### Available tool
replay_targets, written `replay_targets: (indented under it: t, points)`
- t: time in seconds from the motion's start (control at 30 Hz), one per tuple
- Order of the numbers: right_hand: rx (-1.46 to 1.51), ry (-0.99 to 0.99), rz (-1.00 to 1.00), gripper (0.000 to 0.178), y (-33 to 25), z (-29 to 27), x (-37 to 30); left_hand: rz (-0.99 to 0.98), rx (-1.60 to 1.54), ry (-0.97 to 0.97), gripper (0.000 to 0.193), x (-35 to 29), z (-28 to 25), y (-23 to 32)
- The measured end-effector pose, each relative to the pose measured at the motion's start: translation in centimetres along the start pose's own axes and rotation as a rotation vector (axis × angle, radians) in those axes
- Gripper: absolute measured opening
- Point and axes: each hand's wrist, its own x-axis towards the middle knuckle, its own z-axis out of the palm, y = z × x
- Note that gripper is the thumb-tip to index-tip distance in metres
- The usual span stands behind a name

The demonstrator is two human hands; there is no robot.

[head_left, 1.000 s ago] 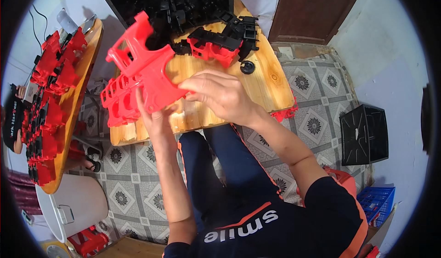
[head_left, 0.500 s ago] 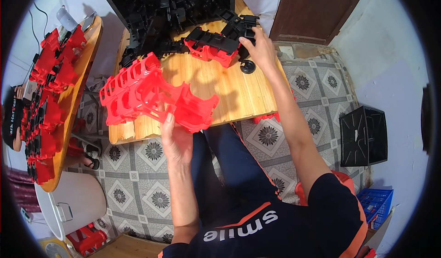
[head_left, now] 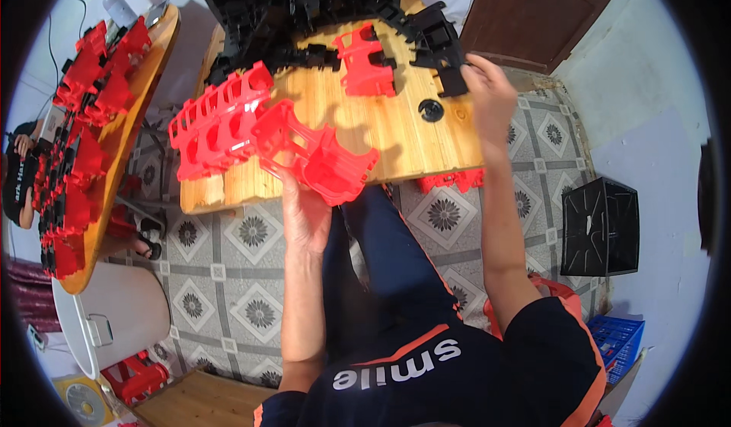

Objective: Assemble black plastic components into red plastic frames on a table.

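A bright red moulded plastic part (head_left: 335,170) with curved cut-outs rests in my left hand (head_left: 306,212), whose fingers are closed round its underside above the table's front edge. Farther right, my right hand (head_left: 491,96) has its fingers closed at the edge of a long black plastic part (head_left: 438,43). That part is tilted over the table's right side. Between the hands lies a second red part (head_left: 365,65) with black showing at its right side. A round black disc (head_left: 431,110) sits near my right hand. Left of the held part is a larger slotted red piece (head_left: 221,126).
A large black bin (head_left: 301,4) of black parts stands at the table's back. On the left, another table (head_left: 137,160) carries rows of red and black parts, with a person (head_left: 21,172) beyond. A white tub (head_left: 114,317) and black crate (head_left: 601,225) stand on the floor.
My right hand has moved right and toward me, and the black part has come away from the top of the red part on the table. My left hand still holds its red part.
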Motion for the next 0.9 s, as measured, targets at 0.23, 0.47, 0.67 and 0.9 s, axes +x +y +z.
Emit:
replay_targets:
  t: [0.23,0.47,0.67,0.9]
  points:
    - [0.32,-0.629,0.476,0.023,0.4,-3.0,-7.2,-0.009,-0.035,0.055,0.058,-2.4,-2.6,0.8]
    - [-0.209,-0.567,-0.51,0.032,-0.5,0.6,-8.5,-0.04,-0.121,0.057,0.046,-4.6,-4.1,1.0]
    - [-0.112,-0.773,-0.531,0.032,0.5,2.0,-9.2,-0.057,-0.038,0.092,0.06,-5.4,-3.4,1.5]
    - [0.13,-0.79,-0.56,0.024,-9.7,-0.8,-9.7,-0.019,0.104,0.084,0.056,-5.3,-2.8,1.0]
